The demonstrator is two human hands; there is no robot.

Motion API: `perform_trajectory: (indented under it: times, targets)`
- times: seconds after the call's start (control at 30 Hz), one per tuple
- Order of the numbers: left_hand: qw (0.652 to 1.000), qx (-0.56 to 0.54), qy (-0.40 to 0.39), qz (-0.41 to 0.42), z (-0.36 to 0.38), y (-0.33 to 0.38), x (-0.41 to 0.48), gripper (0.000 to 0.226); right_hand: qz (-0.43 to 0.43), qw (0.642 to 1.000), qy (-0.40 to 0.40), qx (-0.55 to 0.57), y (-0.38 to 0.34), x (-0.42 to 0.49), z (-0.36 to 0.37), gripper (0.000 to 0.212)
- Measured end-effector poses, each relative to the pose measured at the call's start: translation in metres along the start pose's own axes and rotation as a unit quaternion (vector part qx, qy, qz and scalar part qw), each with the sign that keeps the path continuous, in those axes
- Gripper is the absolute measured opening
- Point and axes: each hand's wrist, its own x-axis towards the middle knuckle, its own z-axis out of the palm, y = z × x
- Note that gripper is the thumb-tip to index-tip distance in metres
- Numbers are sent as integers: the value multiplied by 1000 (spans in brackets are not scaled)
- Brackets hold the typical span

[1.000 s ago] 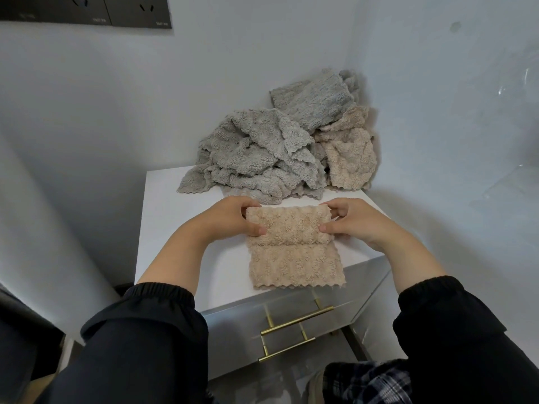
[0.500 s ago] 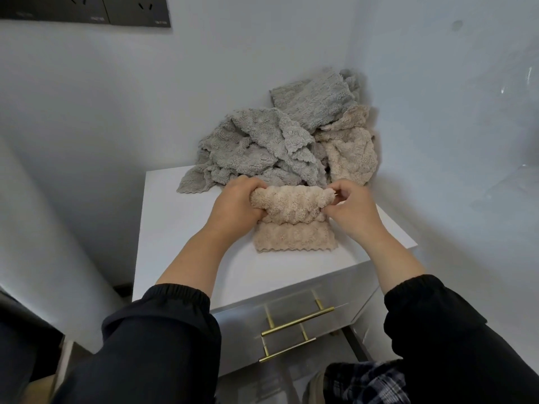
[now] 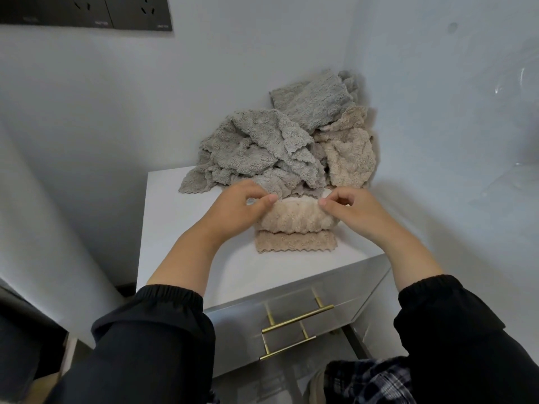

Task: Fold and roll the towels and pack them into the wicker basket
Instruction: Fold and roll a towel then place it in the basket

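Observation:
A beige towel (image 3: 296, 225) lies on the white cabinet top (image 3: 180, 225), mostly wound into a thick roll, with a short flat strip still showing at its near edge. My left hand (image 3: 239, 209) grips the roll's left end, fingers curled over its top. My right hand (image 3: 347, 209) grips the right end the same way. Behind the roll, a heap of loose grey towels (image 3: 262, 150) and beige towels (image 3: 348, 158) fills the back corner. No wicker basket is in view.
The cabinet stands in a corner between two pale walls. Its front holds a drawer with two brass bar handles (image 3: 294, 319). A dark socket panel (image 3: 87, 13) is mounted on the wall at upper left. Checked fabric (image 3: 367, 380) shows at the bottom.
The roll has grown thicker and moved away from me toward the heap. The flat part of the beige towel has shrunk to a narrow strip. Both hands travelled with the roll.

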Motion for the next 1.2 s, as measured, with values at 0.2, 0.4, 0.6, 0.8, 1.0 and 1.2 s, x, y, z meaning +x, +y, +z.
perform_trajectory:
  times: [0.2, 0.4, 0.6, 0.8, 1.0, 1.2]
  targets:
    - [1000, 20, -11, 0, 5, 10, -2, 20, 6, 999, 1, -37, -3, -1, 1, 24]
    - [997, 18, -63, -44, 5, 12, -5, 35, 15, 993, -37, -111, -2, 0, 2, 33]
    - [980, 57, -163, -101, 3, 2, -4, 77, 62, 975, -156, -148, 2, -2, -2, 66]
    - [971, 74, -195, -113, 4, -1, -2, 62, 78, 967, -195, -142, 4, -3, -4, 76]
    - [984, 21, -143, -108, 16, 4, 0, 36, 100, 983, -150, 21, 14, 1, 1, 84]
    - [983, -112, -99, -110, 22, 11, 1, 37, 80, 961, -112, 239, 18, 1, 4, 94]
